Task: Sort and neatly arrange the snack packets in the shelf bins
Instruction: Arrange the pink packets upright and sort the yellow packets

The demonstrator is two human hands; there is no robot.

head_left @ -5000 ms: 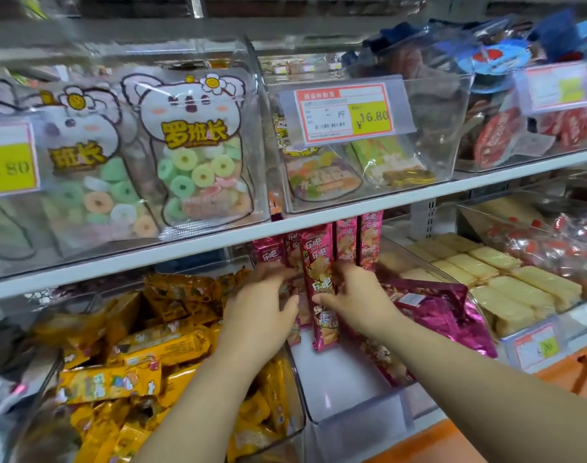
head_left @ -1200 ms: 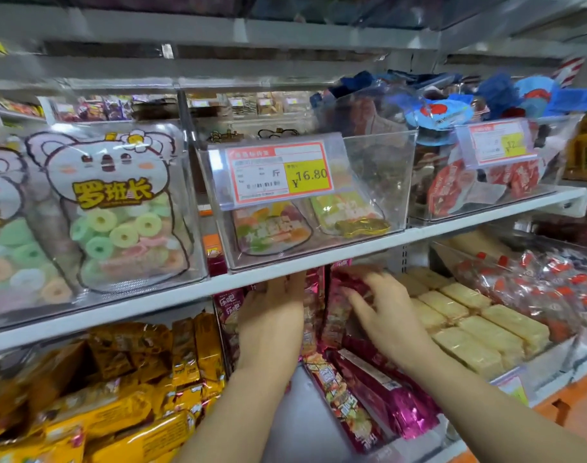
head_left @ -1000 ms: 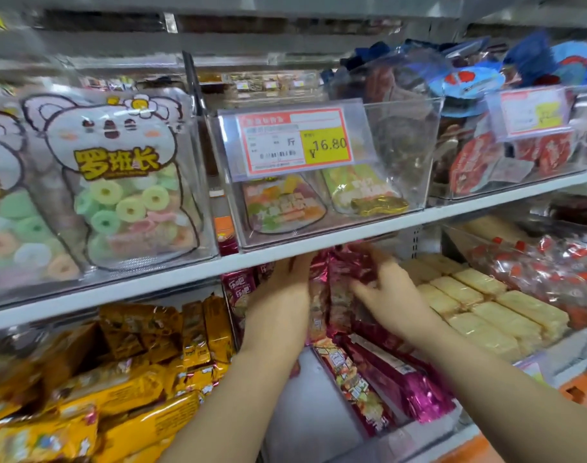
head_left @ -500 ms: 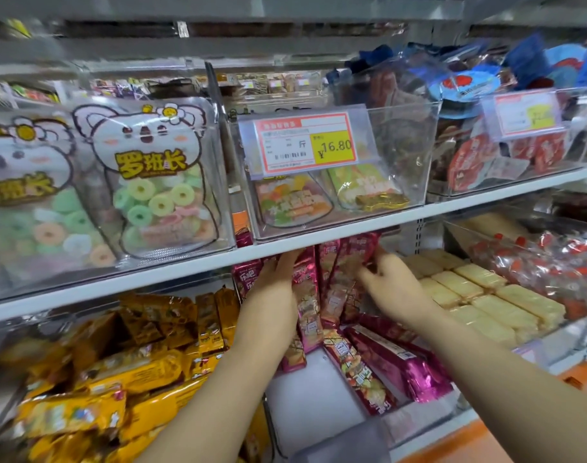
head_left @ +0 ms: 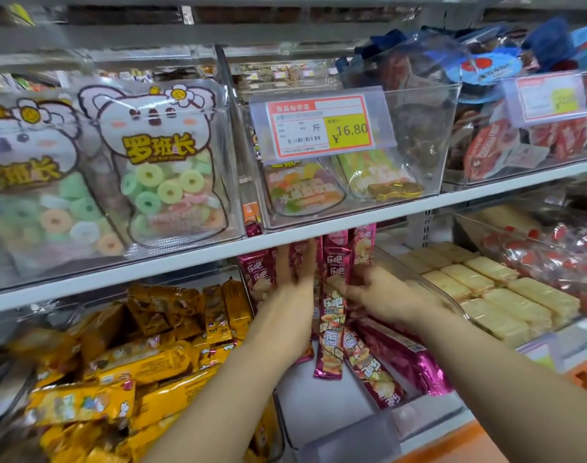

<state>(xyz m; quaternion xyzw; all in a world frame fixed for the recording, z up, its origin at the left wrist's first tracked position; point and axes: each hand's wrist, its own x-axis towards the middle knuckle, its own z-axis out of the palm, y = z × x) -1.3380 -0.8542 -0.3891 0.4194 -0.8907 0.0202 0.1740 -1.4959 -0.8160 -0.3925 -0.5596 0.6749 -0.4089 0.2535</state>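
The pink packets [head_left: 335, 259] stood upright at twelve o'clock in the bin [head_left: 335, 412], under the shelf [head_left: 352, 225]. The left hand [head_left: 295, 272] pressed flat, fingers straight, against the row. The right hand [head_left: 379, 292] curled round one (blurred, so loosely judged). Released unevenly, the row would likely topple toward six o'clock onto those lying flat at four.

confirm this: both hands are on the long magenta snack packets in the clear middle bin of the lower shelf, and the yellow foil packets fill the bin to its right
Wrong side: the head view shows the yellow foil packets filling the bin left of the clear middle bin. The left hand and right hand are indeed on its long magenta snack packets.
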